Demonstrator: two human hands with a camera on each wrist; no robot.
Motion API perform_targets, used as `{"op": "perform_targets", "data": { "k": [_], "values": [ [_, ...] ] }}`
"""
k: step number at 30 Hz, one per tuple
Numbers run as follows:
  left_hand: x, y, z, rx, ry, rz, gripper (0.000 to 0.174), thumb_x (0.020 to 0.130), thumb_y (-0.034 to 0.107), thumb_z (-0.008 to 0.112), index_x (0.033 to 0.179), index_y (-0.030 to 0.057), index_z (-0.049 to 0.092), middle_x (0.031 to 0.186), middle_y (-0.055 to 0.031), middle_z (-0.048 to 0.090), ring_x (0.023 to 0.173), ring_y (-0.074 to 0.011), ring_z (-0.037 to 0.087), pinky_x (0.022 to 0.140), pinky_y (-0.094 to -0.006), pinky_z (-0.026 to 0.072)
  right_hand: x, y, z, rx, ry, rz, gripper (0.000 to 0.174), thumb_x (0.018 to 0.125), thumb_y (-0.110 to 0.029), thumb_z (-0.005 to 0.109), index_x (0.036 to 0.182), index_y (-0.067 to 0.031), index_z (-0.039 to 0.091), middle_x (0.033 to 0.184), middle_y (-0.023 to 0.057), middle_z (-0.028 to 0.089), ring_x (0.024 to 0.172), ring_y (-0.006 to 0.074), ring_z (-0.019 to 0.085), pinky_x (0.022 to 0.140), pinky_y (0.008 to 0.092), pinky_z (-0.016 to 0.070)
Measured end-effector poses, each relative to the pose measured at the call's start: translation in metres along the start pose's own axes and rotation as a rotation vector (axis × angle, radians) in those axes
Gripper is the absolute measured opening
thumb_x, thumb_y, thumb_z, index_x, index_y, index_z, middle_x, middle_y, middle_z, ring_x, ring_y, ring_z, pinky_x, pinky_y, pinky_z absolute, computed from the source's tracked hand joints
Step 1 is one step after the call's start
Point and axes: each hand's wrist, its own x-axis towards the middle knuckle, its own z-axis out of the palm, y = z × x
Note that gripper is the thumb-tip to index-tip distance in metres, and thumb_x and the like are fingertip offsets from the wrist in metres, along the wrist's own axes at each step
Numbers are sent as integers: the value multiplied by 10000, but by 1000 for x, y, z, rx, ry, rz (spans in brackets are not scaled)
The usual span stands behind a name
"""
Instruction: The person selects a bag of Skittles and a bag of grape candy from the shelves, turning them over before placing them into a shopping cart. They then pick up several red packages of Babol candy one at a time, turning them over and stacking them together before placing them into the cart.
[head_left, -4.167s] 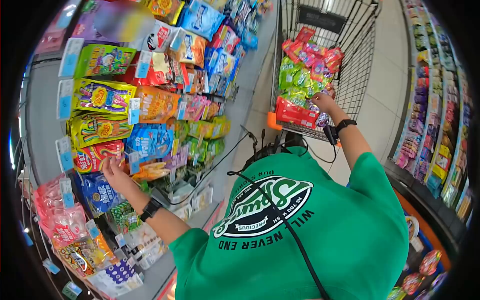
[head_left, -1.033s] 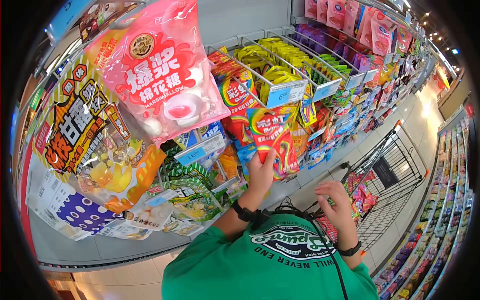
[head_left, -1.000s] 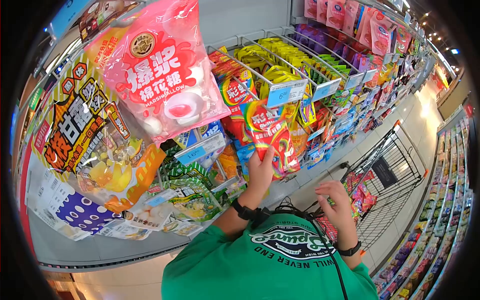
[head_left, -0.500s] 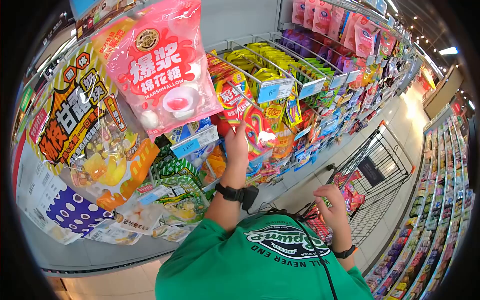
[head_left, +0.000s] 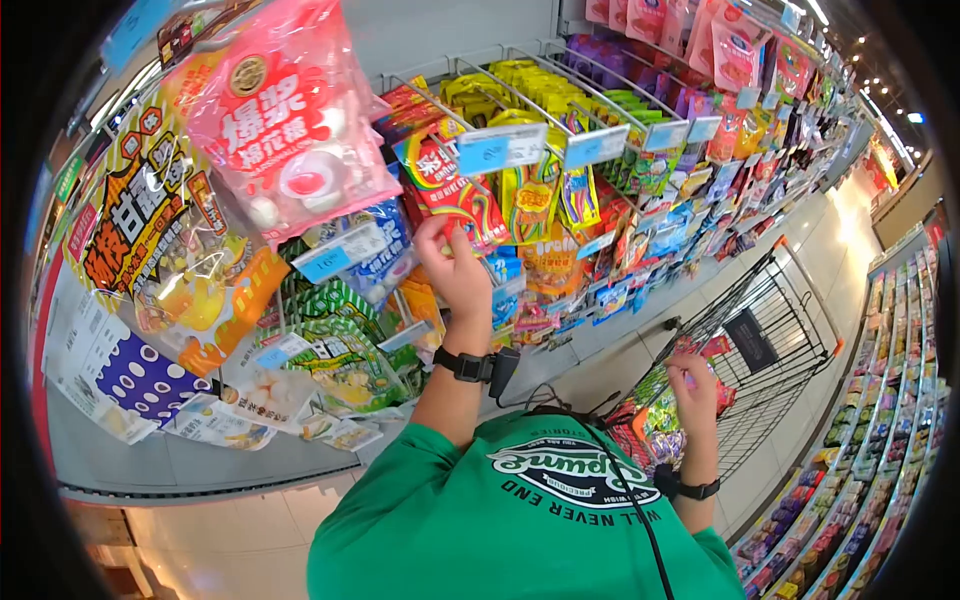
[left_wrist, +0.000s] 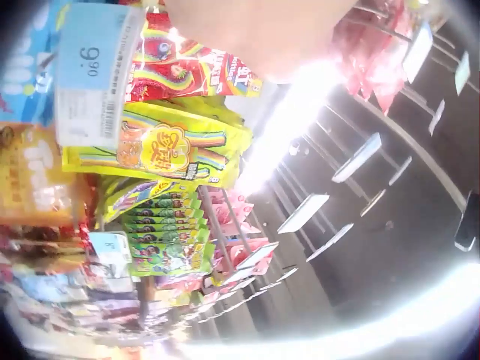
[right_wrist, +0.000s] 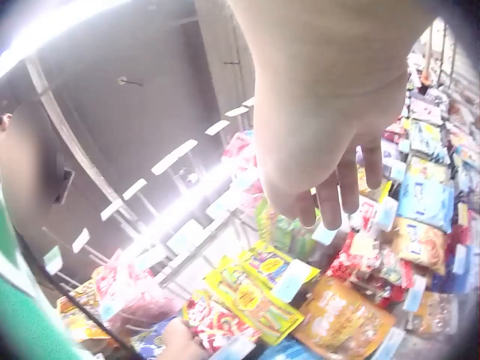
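Note:
In the head view my left hand [head_left: 455,270] is at the lower left corner of a red, rainbow-striped Skittles candy bag [head_left: 450,185], thumb over its front and fingers curled at its edge. The bag hangs in the front rack under a price tag. The right wrist view shows the same left hand [right_wrist: 180,341] from across the shelf; the left wrist view hides its fingertips. My right hand [head_left: 695,390] hovers over the shopping cart [head_left: 790,340] in the head view, its fingers loosely bent and holding nothing. Its fingers [right_wrist: 349,180] hang down in the right wrist view.
A big pink marshmallow bag [head_left: 285,120] and a yellow-black candy bag [head_left: 150,240] stick out left. Yellow candy bags [head_left: 530,190] hang to the right on metal prongs. Candy packs [head_left: 660,425] lie in the cart. Another shelf [head_left: 860,420] runs along the right.
Since the earliest frame I have turned to the shelf and my right hand has left the cart. My left hand has moved the Skittles bag from tilted outward back against the rack.

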Motion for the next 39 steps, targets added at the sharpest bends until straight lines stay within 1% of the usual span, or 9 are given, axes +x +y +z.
{"op": "perform_targets", "data": {
  "k": [4, 8, 10, 13, 20, 23, 27, 34, 39],
  "values": [
    [-13, -1, 4, 79, -466, -327, 116, 907, 84, 577, 995, 10, 591, 868, -59, 649, 850, -172, 628, 751, -298, 491, -21, 127, -18, 185, 19, 378, 101, 873, -91, 630, 927, -5, 639, 895, 76, 642, 823, 174, 603, 755, 303, 472],
    [9, -57, -8, 579, -835, -110, 262, 933, 258, 581, 1070, 38, 620, 1003, -121, 675, 928, -236, 643, 831, -341, 492, -73, 253, -27, 89, -21, 498, 167, 895, -167, 615, 921, -6, 651, 845, 92, 644, 790, 158, 607, 713, 296, 476],
    [17, -40, 0, 951, -902, -37, 266, 934, 238, 568, 1085, 25, 624, 1043, -121, 667, 961, -230, 635, 858, -341, 483, -116, 314, -24, -88, -85, 553, 249, 881, -229, 599, 940, 8, 650, 814, 141, 665, 789, 231, 635, 722, 343, 485],
    [35, -55, -10, 939, -873, -163, 308, 913, 270, 596, 1040, -8, 639, 988, -126, 673, 925, -197, 631, 816, -310, 480, -185, 381, -11, 25, -189, 888, 390, 852, -351, 554, 951, 11, 661, 896, 178, 682, 868, 272, 650, 779, 378, 492],
    [42, -46, 3, 1154, -597, -431, 286, 889, 257, 606, 952, -21, 634, 865, -100, 650, 790, -181, 599, 737, -307, 477, -280, 454, 28, -52, -522, 1137, 343, 799, -297, 602, 950, -3, 692, 983, 209, 681, 959, 336, 648, 837, 402, 499],
    [-6, 3, 31, 1310, -677, 87, 274, 907, 245, 604, 982, -18, 620, 895, -87, 629, 790, -149, 582, 716, -291, 469, -286, 483, 48, -75, -584, 1142, 392, 796, -302, 640, 1072, -24, 653, 1018, 219, 671, 1006, 359, 631, 877, 416, 489],
    [-92, 51, 57, 1149, -729, 196, 233, 924, 208, 594, 992, -13, 617, 896, -93, 634, 792, -145, 582, 718, -278, 468, -265, 514, 77, -58, -690, 1099, 592, 775, -325, 687, 1275, -57, 521, 1147, 214, 629, 1075, 359, 602, 923, 422, 475],
    [-187, 79, 30, 1408, -1065, 24, 137, 916, 102, 588, 990, -8, 623, 805, -64, 616, 722, -137, 574, 668, -267, 464, -221, 533, 129, 26, -812, 1010, 656, 725, -287, 700, 1310, -74, 492, 1235, 239, 574, 1130, 394, 562, 952, 448, 465],
    [-221, 90, 2, 1520, -1050, -157, 122, 911, 86, 587, 974, -9, 631, 784, -71, 640, 686, -123, 579, 655, -263, 469, -233, 503, 143, -201, -879, 909, 563, 723, -285, 714, 1223, -107, 524, 1197, 160, 595, 1099, 389, 569, 914, 483, 476]
  ]
}}
